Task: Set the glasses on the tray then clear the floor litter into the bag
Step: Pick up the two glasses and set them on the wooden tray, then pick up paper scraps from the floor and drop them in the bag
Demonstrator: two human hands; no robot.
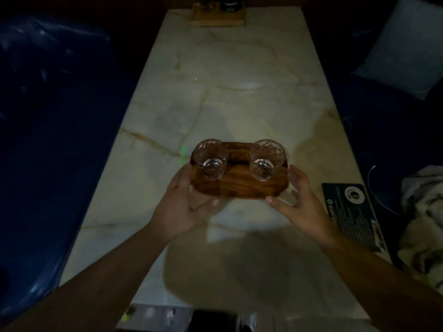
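A dark wooden tray (239,185) lies on the marble table (235,97), near the middle of its near half. Two clear cut-glass tumblers stand upright on it, one on the left (211,159) and one on the right (266,159). My left hand (184,202) is at the tray's left end, with fingers along its side and thumb at its front edge. My right hand (299,200) is at the right end with fingers spread and blurred; the thumb tip reaches the front corner, and a thin gap shows beside the fingers. No bag is in view.
A black printed card (352,212) lies at the table's right edge, beside crumpled white cloth (422,212). A wooden stand (218,17) with dark items sits at the far end. Blue seats (48,140) flank the table, with a pale cushion (407,44). Small blurred pale items (148,312) lie below the near edge.
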